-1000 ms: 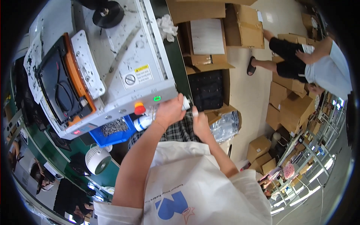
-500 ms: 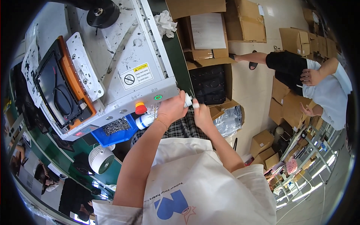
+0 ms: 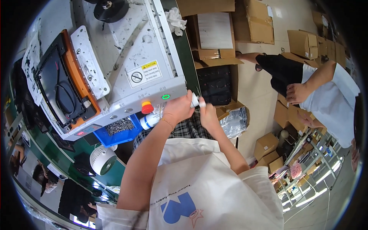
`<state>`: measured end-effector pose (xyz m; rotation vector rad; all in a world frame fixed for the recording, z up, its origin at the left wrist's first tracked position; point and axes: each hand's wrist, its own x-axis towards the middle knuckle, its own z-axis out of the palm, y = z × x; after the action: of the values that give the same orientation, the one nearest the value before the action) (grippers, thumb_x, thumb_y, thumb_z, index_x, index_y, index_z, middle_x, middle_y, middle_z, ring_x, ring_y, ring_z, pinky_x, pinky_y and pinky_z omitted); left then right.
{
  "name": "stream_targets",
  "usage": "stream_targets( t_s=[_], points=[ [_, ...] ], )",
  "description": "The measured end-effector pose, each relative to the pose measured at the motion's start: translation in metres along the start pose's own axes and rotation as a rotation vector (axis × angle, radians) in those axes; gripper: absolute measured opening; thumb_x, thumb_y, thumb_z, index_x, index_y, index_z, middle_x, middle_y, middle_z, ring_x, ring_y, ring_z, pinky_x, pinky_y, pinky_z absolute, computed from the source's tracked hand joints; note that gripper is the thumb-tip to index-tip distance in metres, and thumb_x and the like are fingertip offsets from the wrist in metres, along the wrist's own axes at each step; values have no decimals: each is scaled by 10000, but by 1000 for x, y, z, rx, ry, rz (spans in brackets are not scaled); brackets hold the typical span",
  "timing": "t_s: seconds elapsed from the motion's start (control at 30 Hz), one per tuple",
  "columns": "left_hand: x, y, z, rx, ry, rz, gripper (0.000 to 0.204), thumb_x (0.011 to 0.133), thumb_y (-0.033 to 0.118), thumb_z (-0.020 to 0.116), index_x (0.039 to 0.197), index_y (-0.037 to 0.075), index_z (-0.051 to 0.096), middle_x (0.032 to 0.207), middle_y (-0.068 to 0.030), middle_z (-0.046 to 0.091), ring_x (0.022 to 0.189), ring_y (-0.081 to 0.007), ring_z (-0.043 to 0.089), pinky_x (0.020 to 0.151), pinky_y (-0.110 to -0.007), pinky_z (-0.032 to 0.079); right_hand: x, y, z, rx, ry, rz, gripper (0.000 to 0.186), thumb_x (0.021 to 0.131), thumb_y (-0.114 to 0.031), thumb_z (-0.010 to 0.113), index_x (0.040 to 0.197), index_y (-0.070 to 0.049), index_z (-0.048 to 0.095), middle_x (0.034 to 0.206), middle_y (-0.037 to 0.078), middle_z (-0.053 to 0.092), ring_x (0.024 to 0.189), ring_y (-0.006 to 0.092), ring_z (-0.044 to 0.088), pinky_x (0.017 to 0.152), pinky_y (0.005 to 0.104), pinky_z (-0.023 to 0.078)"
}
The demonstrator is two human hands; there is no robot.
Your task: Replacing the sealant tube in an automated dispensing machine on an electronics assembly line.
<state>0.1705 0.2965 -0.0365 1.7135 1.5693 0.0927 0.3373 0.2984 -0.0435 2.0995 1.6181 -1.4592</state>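
Observation:
My left hand [image 3: 178,110] is closed round a white cylindrical tube [image 3: 148,122] with blue bands. The tube lies slantwise along the front edge of a grey machine, its banded end sticking out to the left of my hand. Its pale other end [image 3: 195,100] shows beyond my knuckles on the right. Close against that end, my right hand [image 3: 209,117] has its fingers pinched together. A small white patch shows at those fingertips; I cannot make out what it is.
The machine [image 3: 134,50] carries a red knob [image 3: 147,107], a lit green button [image 3: 165,96] and an orange-edged black frame [image 3: 63,82]. Below are a blue bin [image 3: 115,140] of small metal parts and a white fan [image 3: 102,160]. Cartons [image 3: 214,57] and another person [image 3: 322,88] are at right.
My right fingers have shifted slightly up, nearer the tube's end. The machine sits a little lower and further right in view. The other person's arms and legs have moved.

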Motion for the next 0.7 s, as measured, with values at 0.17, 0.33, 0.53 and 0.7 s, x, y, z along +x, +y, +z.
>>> stream_targets(
  t_s=[0.17, 0.33, 0.53, 0.7],
  points=[
    [4, -1, -2, 27, 20, 17, 433, 683, 290, 734, 936, 23, 506, 959, -132, 537, 892, -324, 609, 727, -408, 521, -12, 10, -5, -92, 8, -39, 695, 971, -483, 394, 699, 130, 579, 707, 367, 561, 774, 524, 581, 676, 553, 450],
    [-3, 3, -1, -40, -8, -10, 427, 685, 292, 734, 926, 23, 506, 949, -135, 532, 877, -321, 612, 713, -404, 524, -3, -13, -4, -7, 61, -86, 688, 974, -462, 407, 673, 135, 567, 640, 348, 545, 698, 502, 594, 619, 526, 458],
    [4, -2, -3, -13, 27, 28, 422, 690, 281, 731, 929, 22, 500, 941, -135, 528, 865, -321, 613, 682, -392, 530, -8, -4, -10, -43, 1, -62, 662, 976, -437, 418, 660, 128, 556, 643, 349, 544, 692, 506, 584, 628, 539, 443],
    [1, 3, -9, -101, -76, -79, 415, 698, 277, 724, 935, 22, 499, 953, -137, 528, 871, -321, 614, 692, -399, 534, -13, -2, -2, -18, 57, 8, 664, 974, -458, 402, 735, 131, 595, 717, 355, 569, 773, 522, 580, 679, 546, 453]
  ],
)
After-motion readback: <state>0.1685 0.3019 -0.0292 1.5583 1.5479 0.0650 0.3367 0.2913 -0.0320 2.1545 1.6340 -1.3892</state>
